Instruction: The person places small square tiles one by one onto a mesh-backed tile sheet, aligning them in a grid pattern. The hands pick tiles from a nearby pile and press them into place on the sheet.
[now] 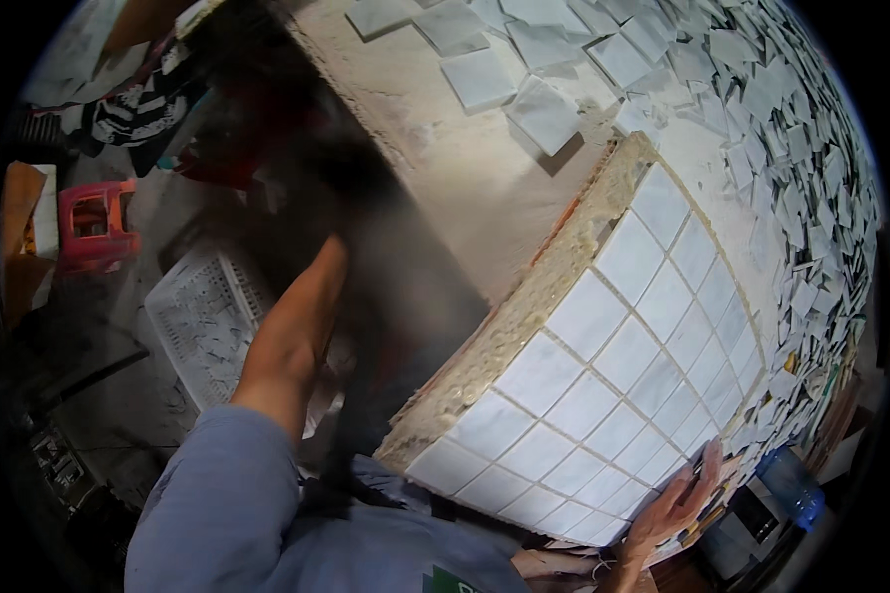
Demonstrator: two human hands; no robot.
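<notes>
A panel of square white tiles with pale joints lies slanted in front of me, its rough tan side edge facing left. My right hand rests at the panel's near right edge, fingers stretched out and somewhat apart against it. Off the panel's left side, my left hand reaches down past the worktable's edge into dark shadow. Its fingers cannot be made out, nor whether anything is in them. Loose pale square tiles lie on the worktable beyond the panel.
Many tiles are heaped along the far right. Below on the left stand a white plastic basket holding small pale pieces and a red plastic stool. A blue translucent water bottle is at the lower right.
</notes>
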